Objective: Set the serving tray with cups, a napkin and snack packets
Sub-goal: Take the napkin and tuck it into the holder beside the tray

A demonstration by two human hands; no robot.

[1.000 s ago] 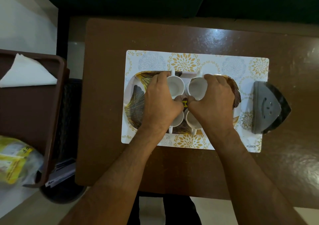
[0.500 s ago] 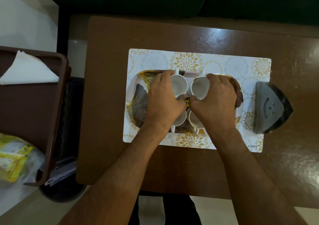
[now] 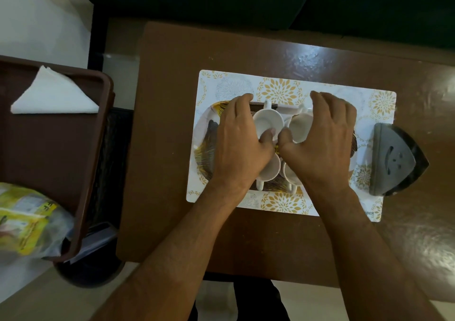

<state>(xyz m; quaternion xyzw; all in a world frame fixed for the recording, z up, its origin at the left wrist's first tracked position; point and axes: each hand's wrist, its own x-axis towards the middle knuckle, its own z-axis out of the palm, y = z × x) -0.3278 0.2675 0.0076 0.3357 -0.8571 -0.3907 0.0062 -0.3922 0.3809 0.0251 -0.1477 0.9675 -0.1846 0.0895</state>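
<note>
A patterned serving tray (image 3: 205, 133) lies on a floral placemat (image 3: 278, 91) and carries several white cups. My left hand (image 3: 236, 145) grips the far left cup (image 3: 267, 121), thumb inside its rim and fingers round its outer side. My right hand (image 3: 325, 143) grips the far right cup (image 3: 301, 128) the same way, and that cup looks slightly tilted. Two near cups (image 3: 272, 170) sit partly hidden under my palms. A folded white napkin (image 3: 53, 94) and yellow snack packets (image 3: 24, 219) lie in a brown crate (image 3: 49, 153) at the left.
A grey iron-shaped object (image 3: 394, 158) sits on the placemat's right end, close to my right hand. The brown table (image 3: 172, 123) has a gap between its left edge and the crate. A dark bin (image 3: 93, 269) stands under the crate's corner.
Both hands have slid away from me over the tray. Their thumbs left the gap between the cups and now hook the two far cups, fingers reaching the tray's far edge.
</note>
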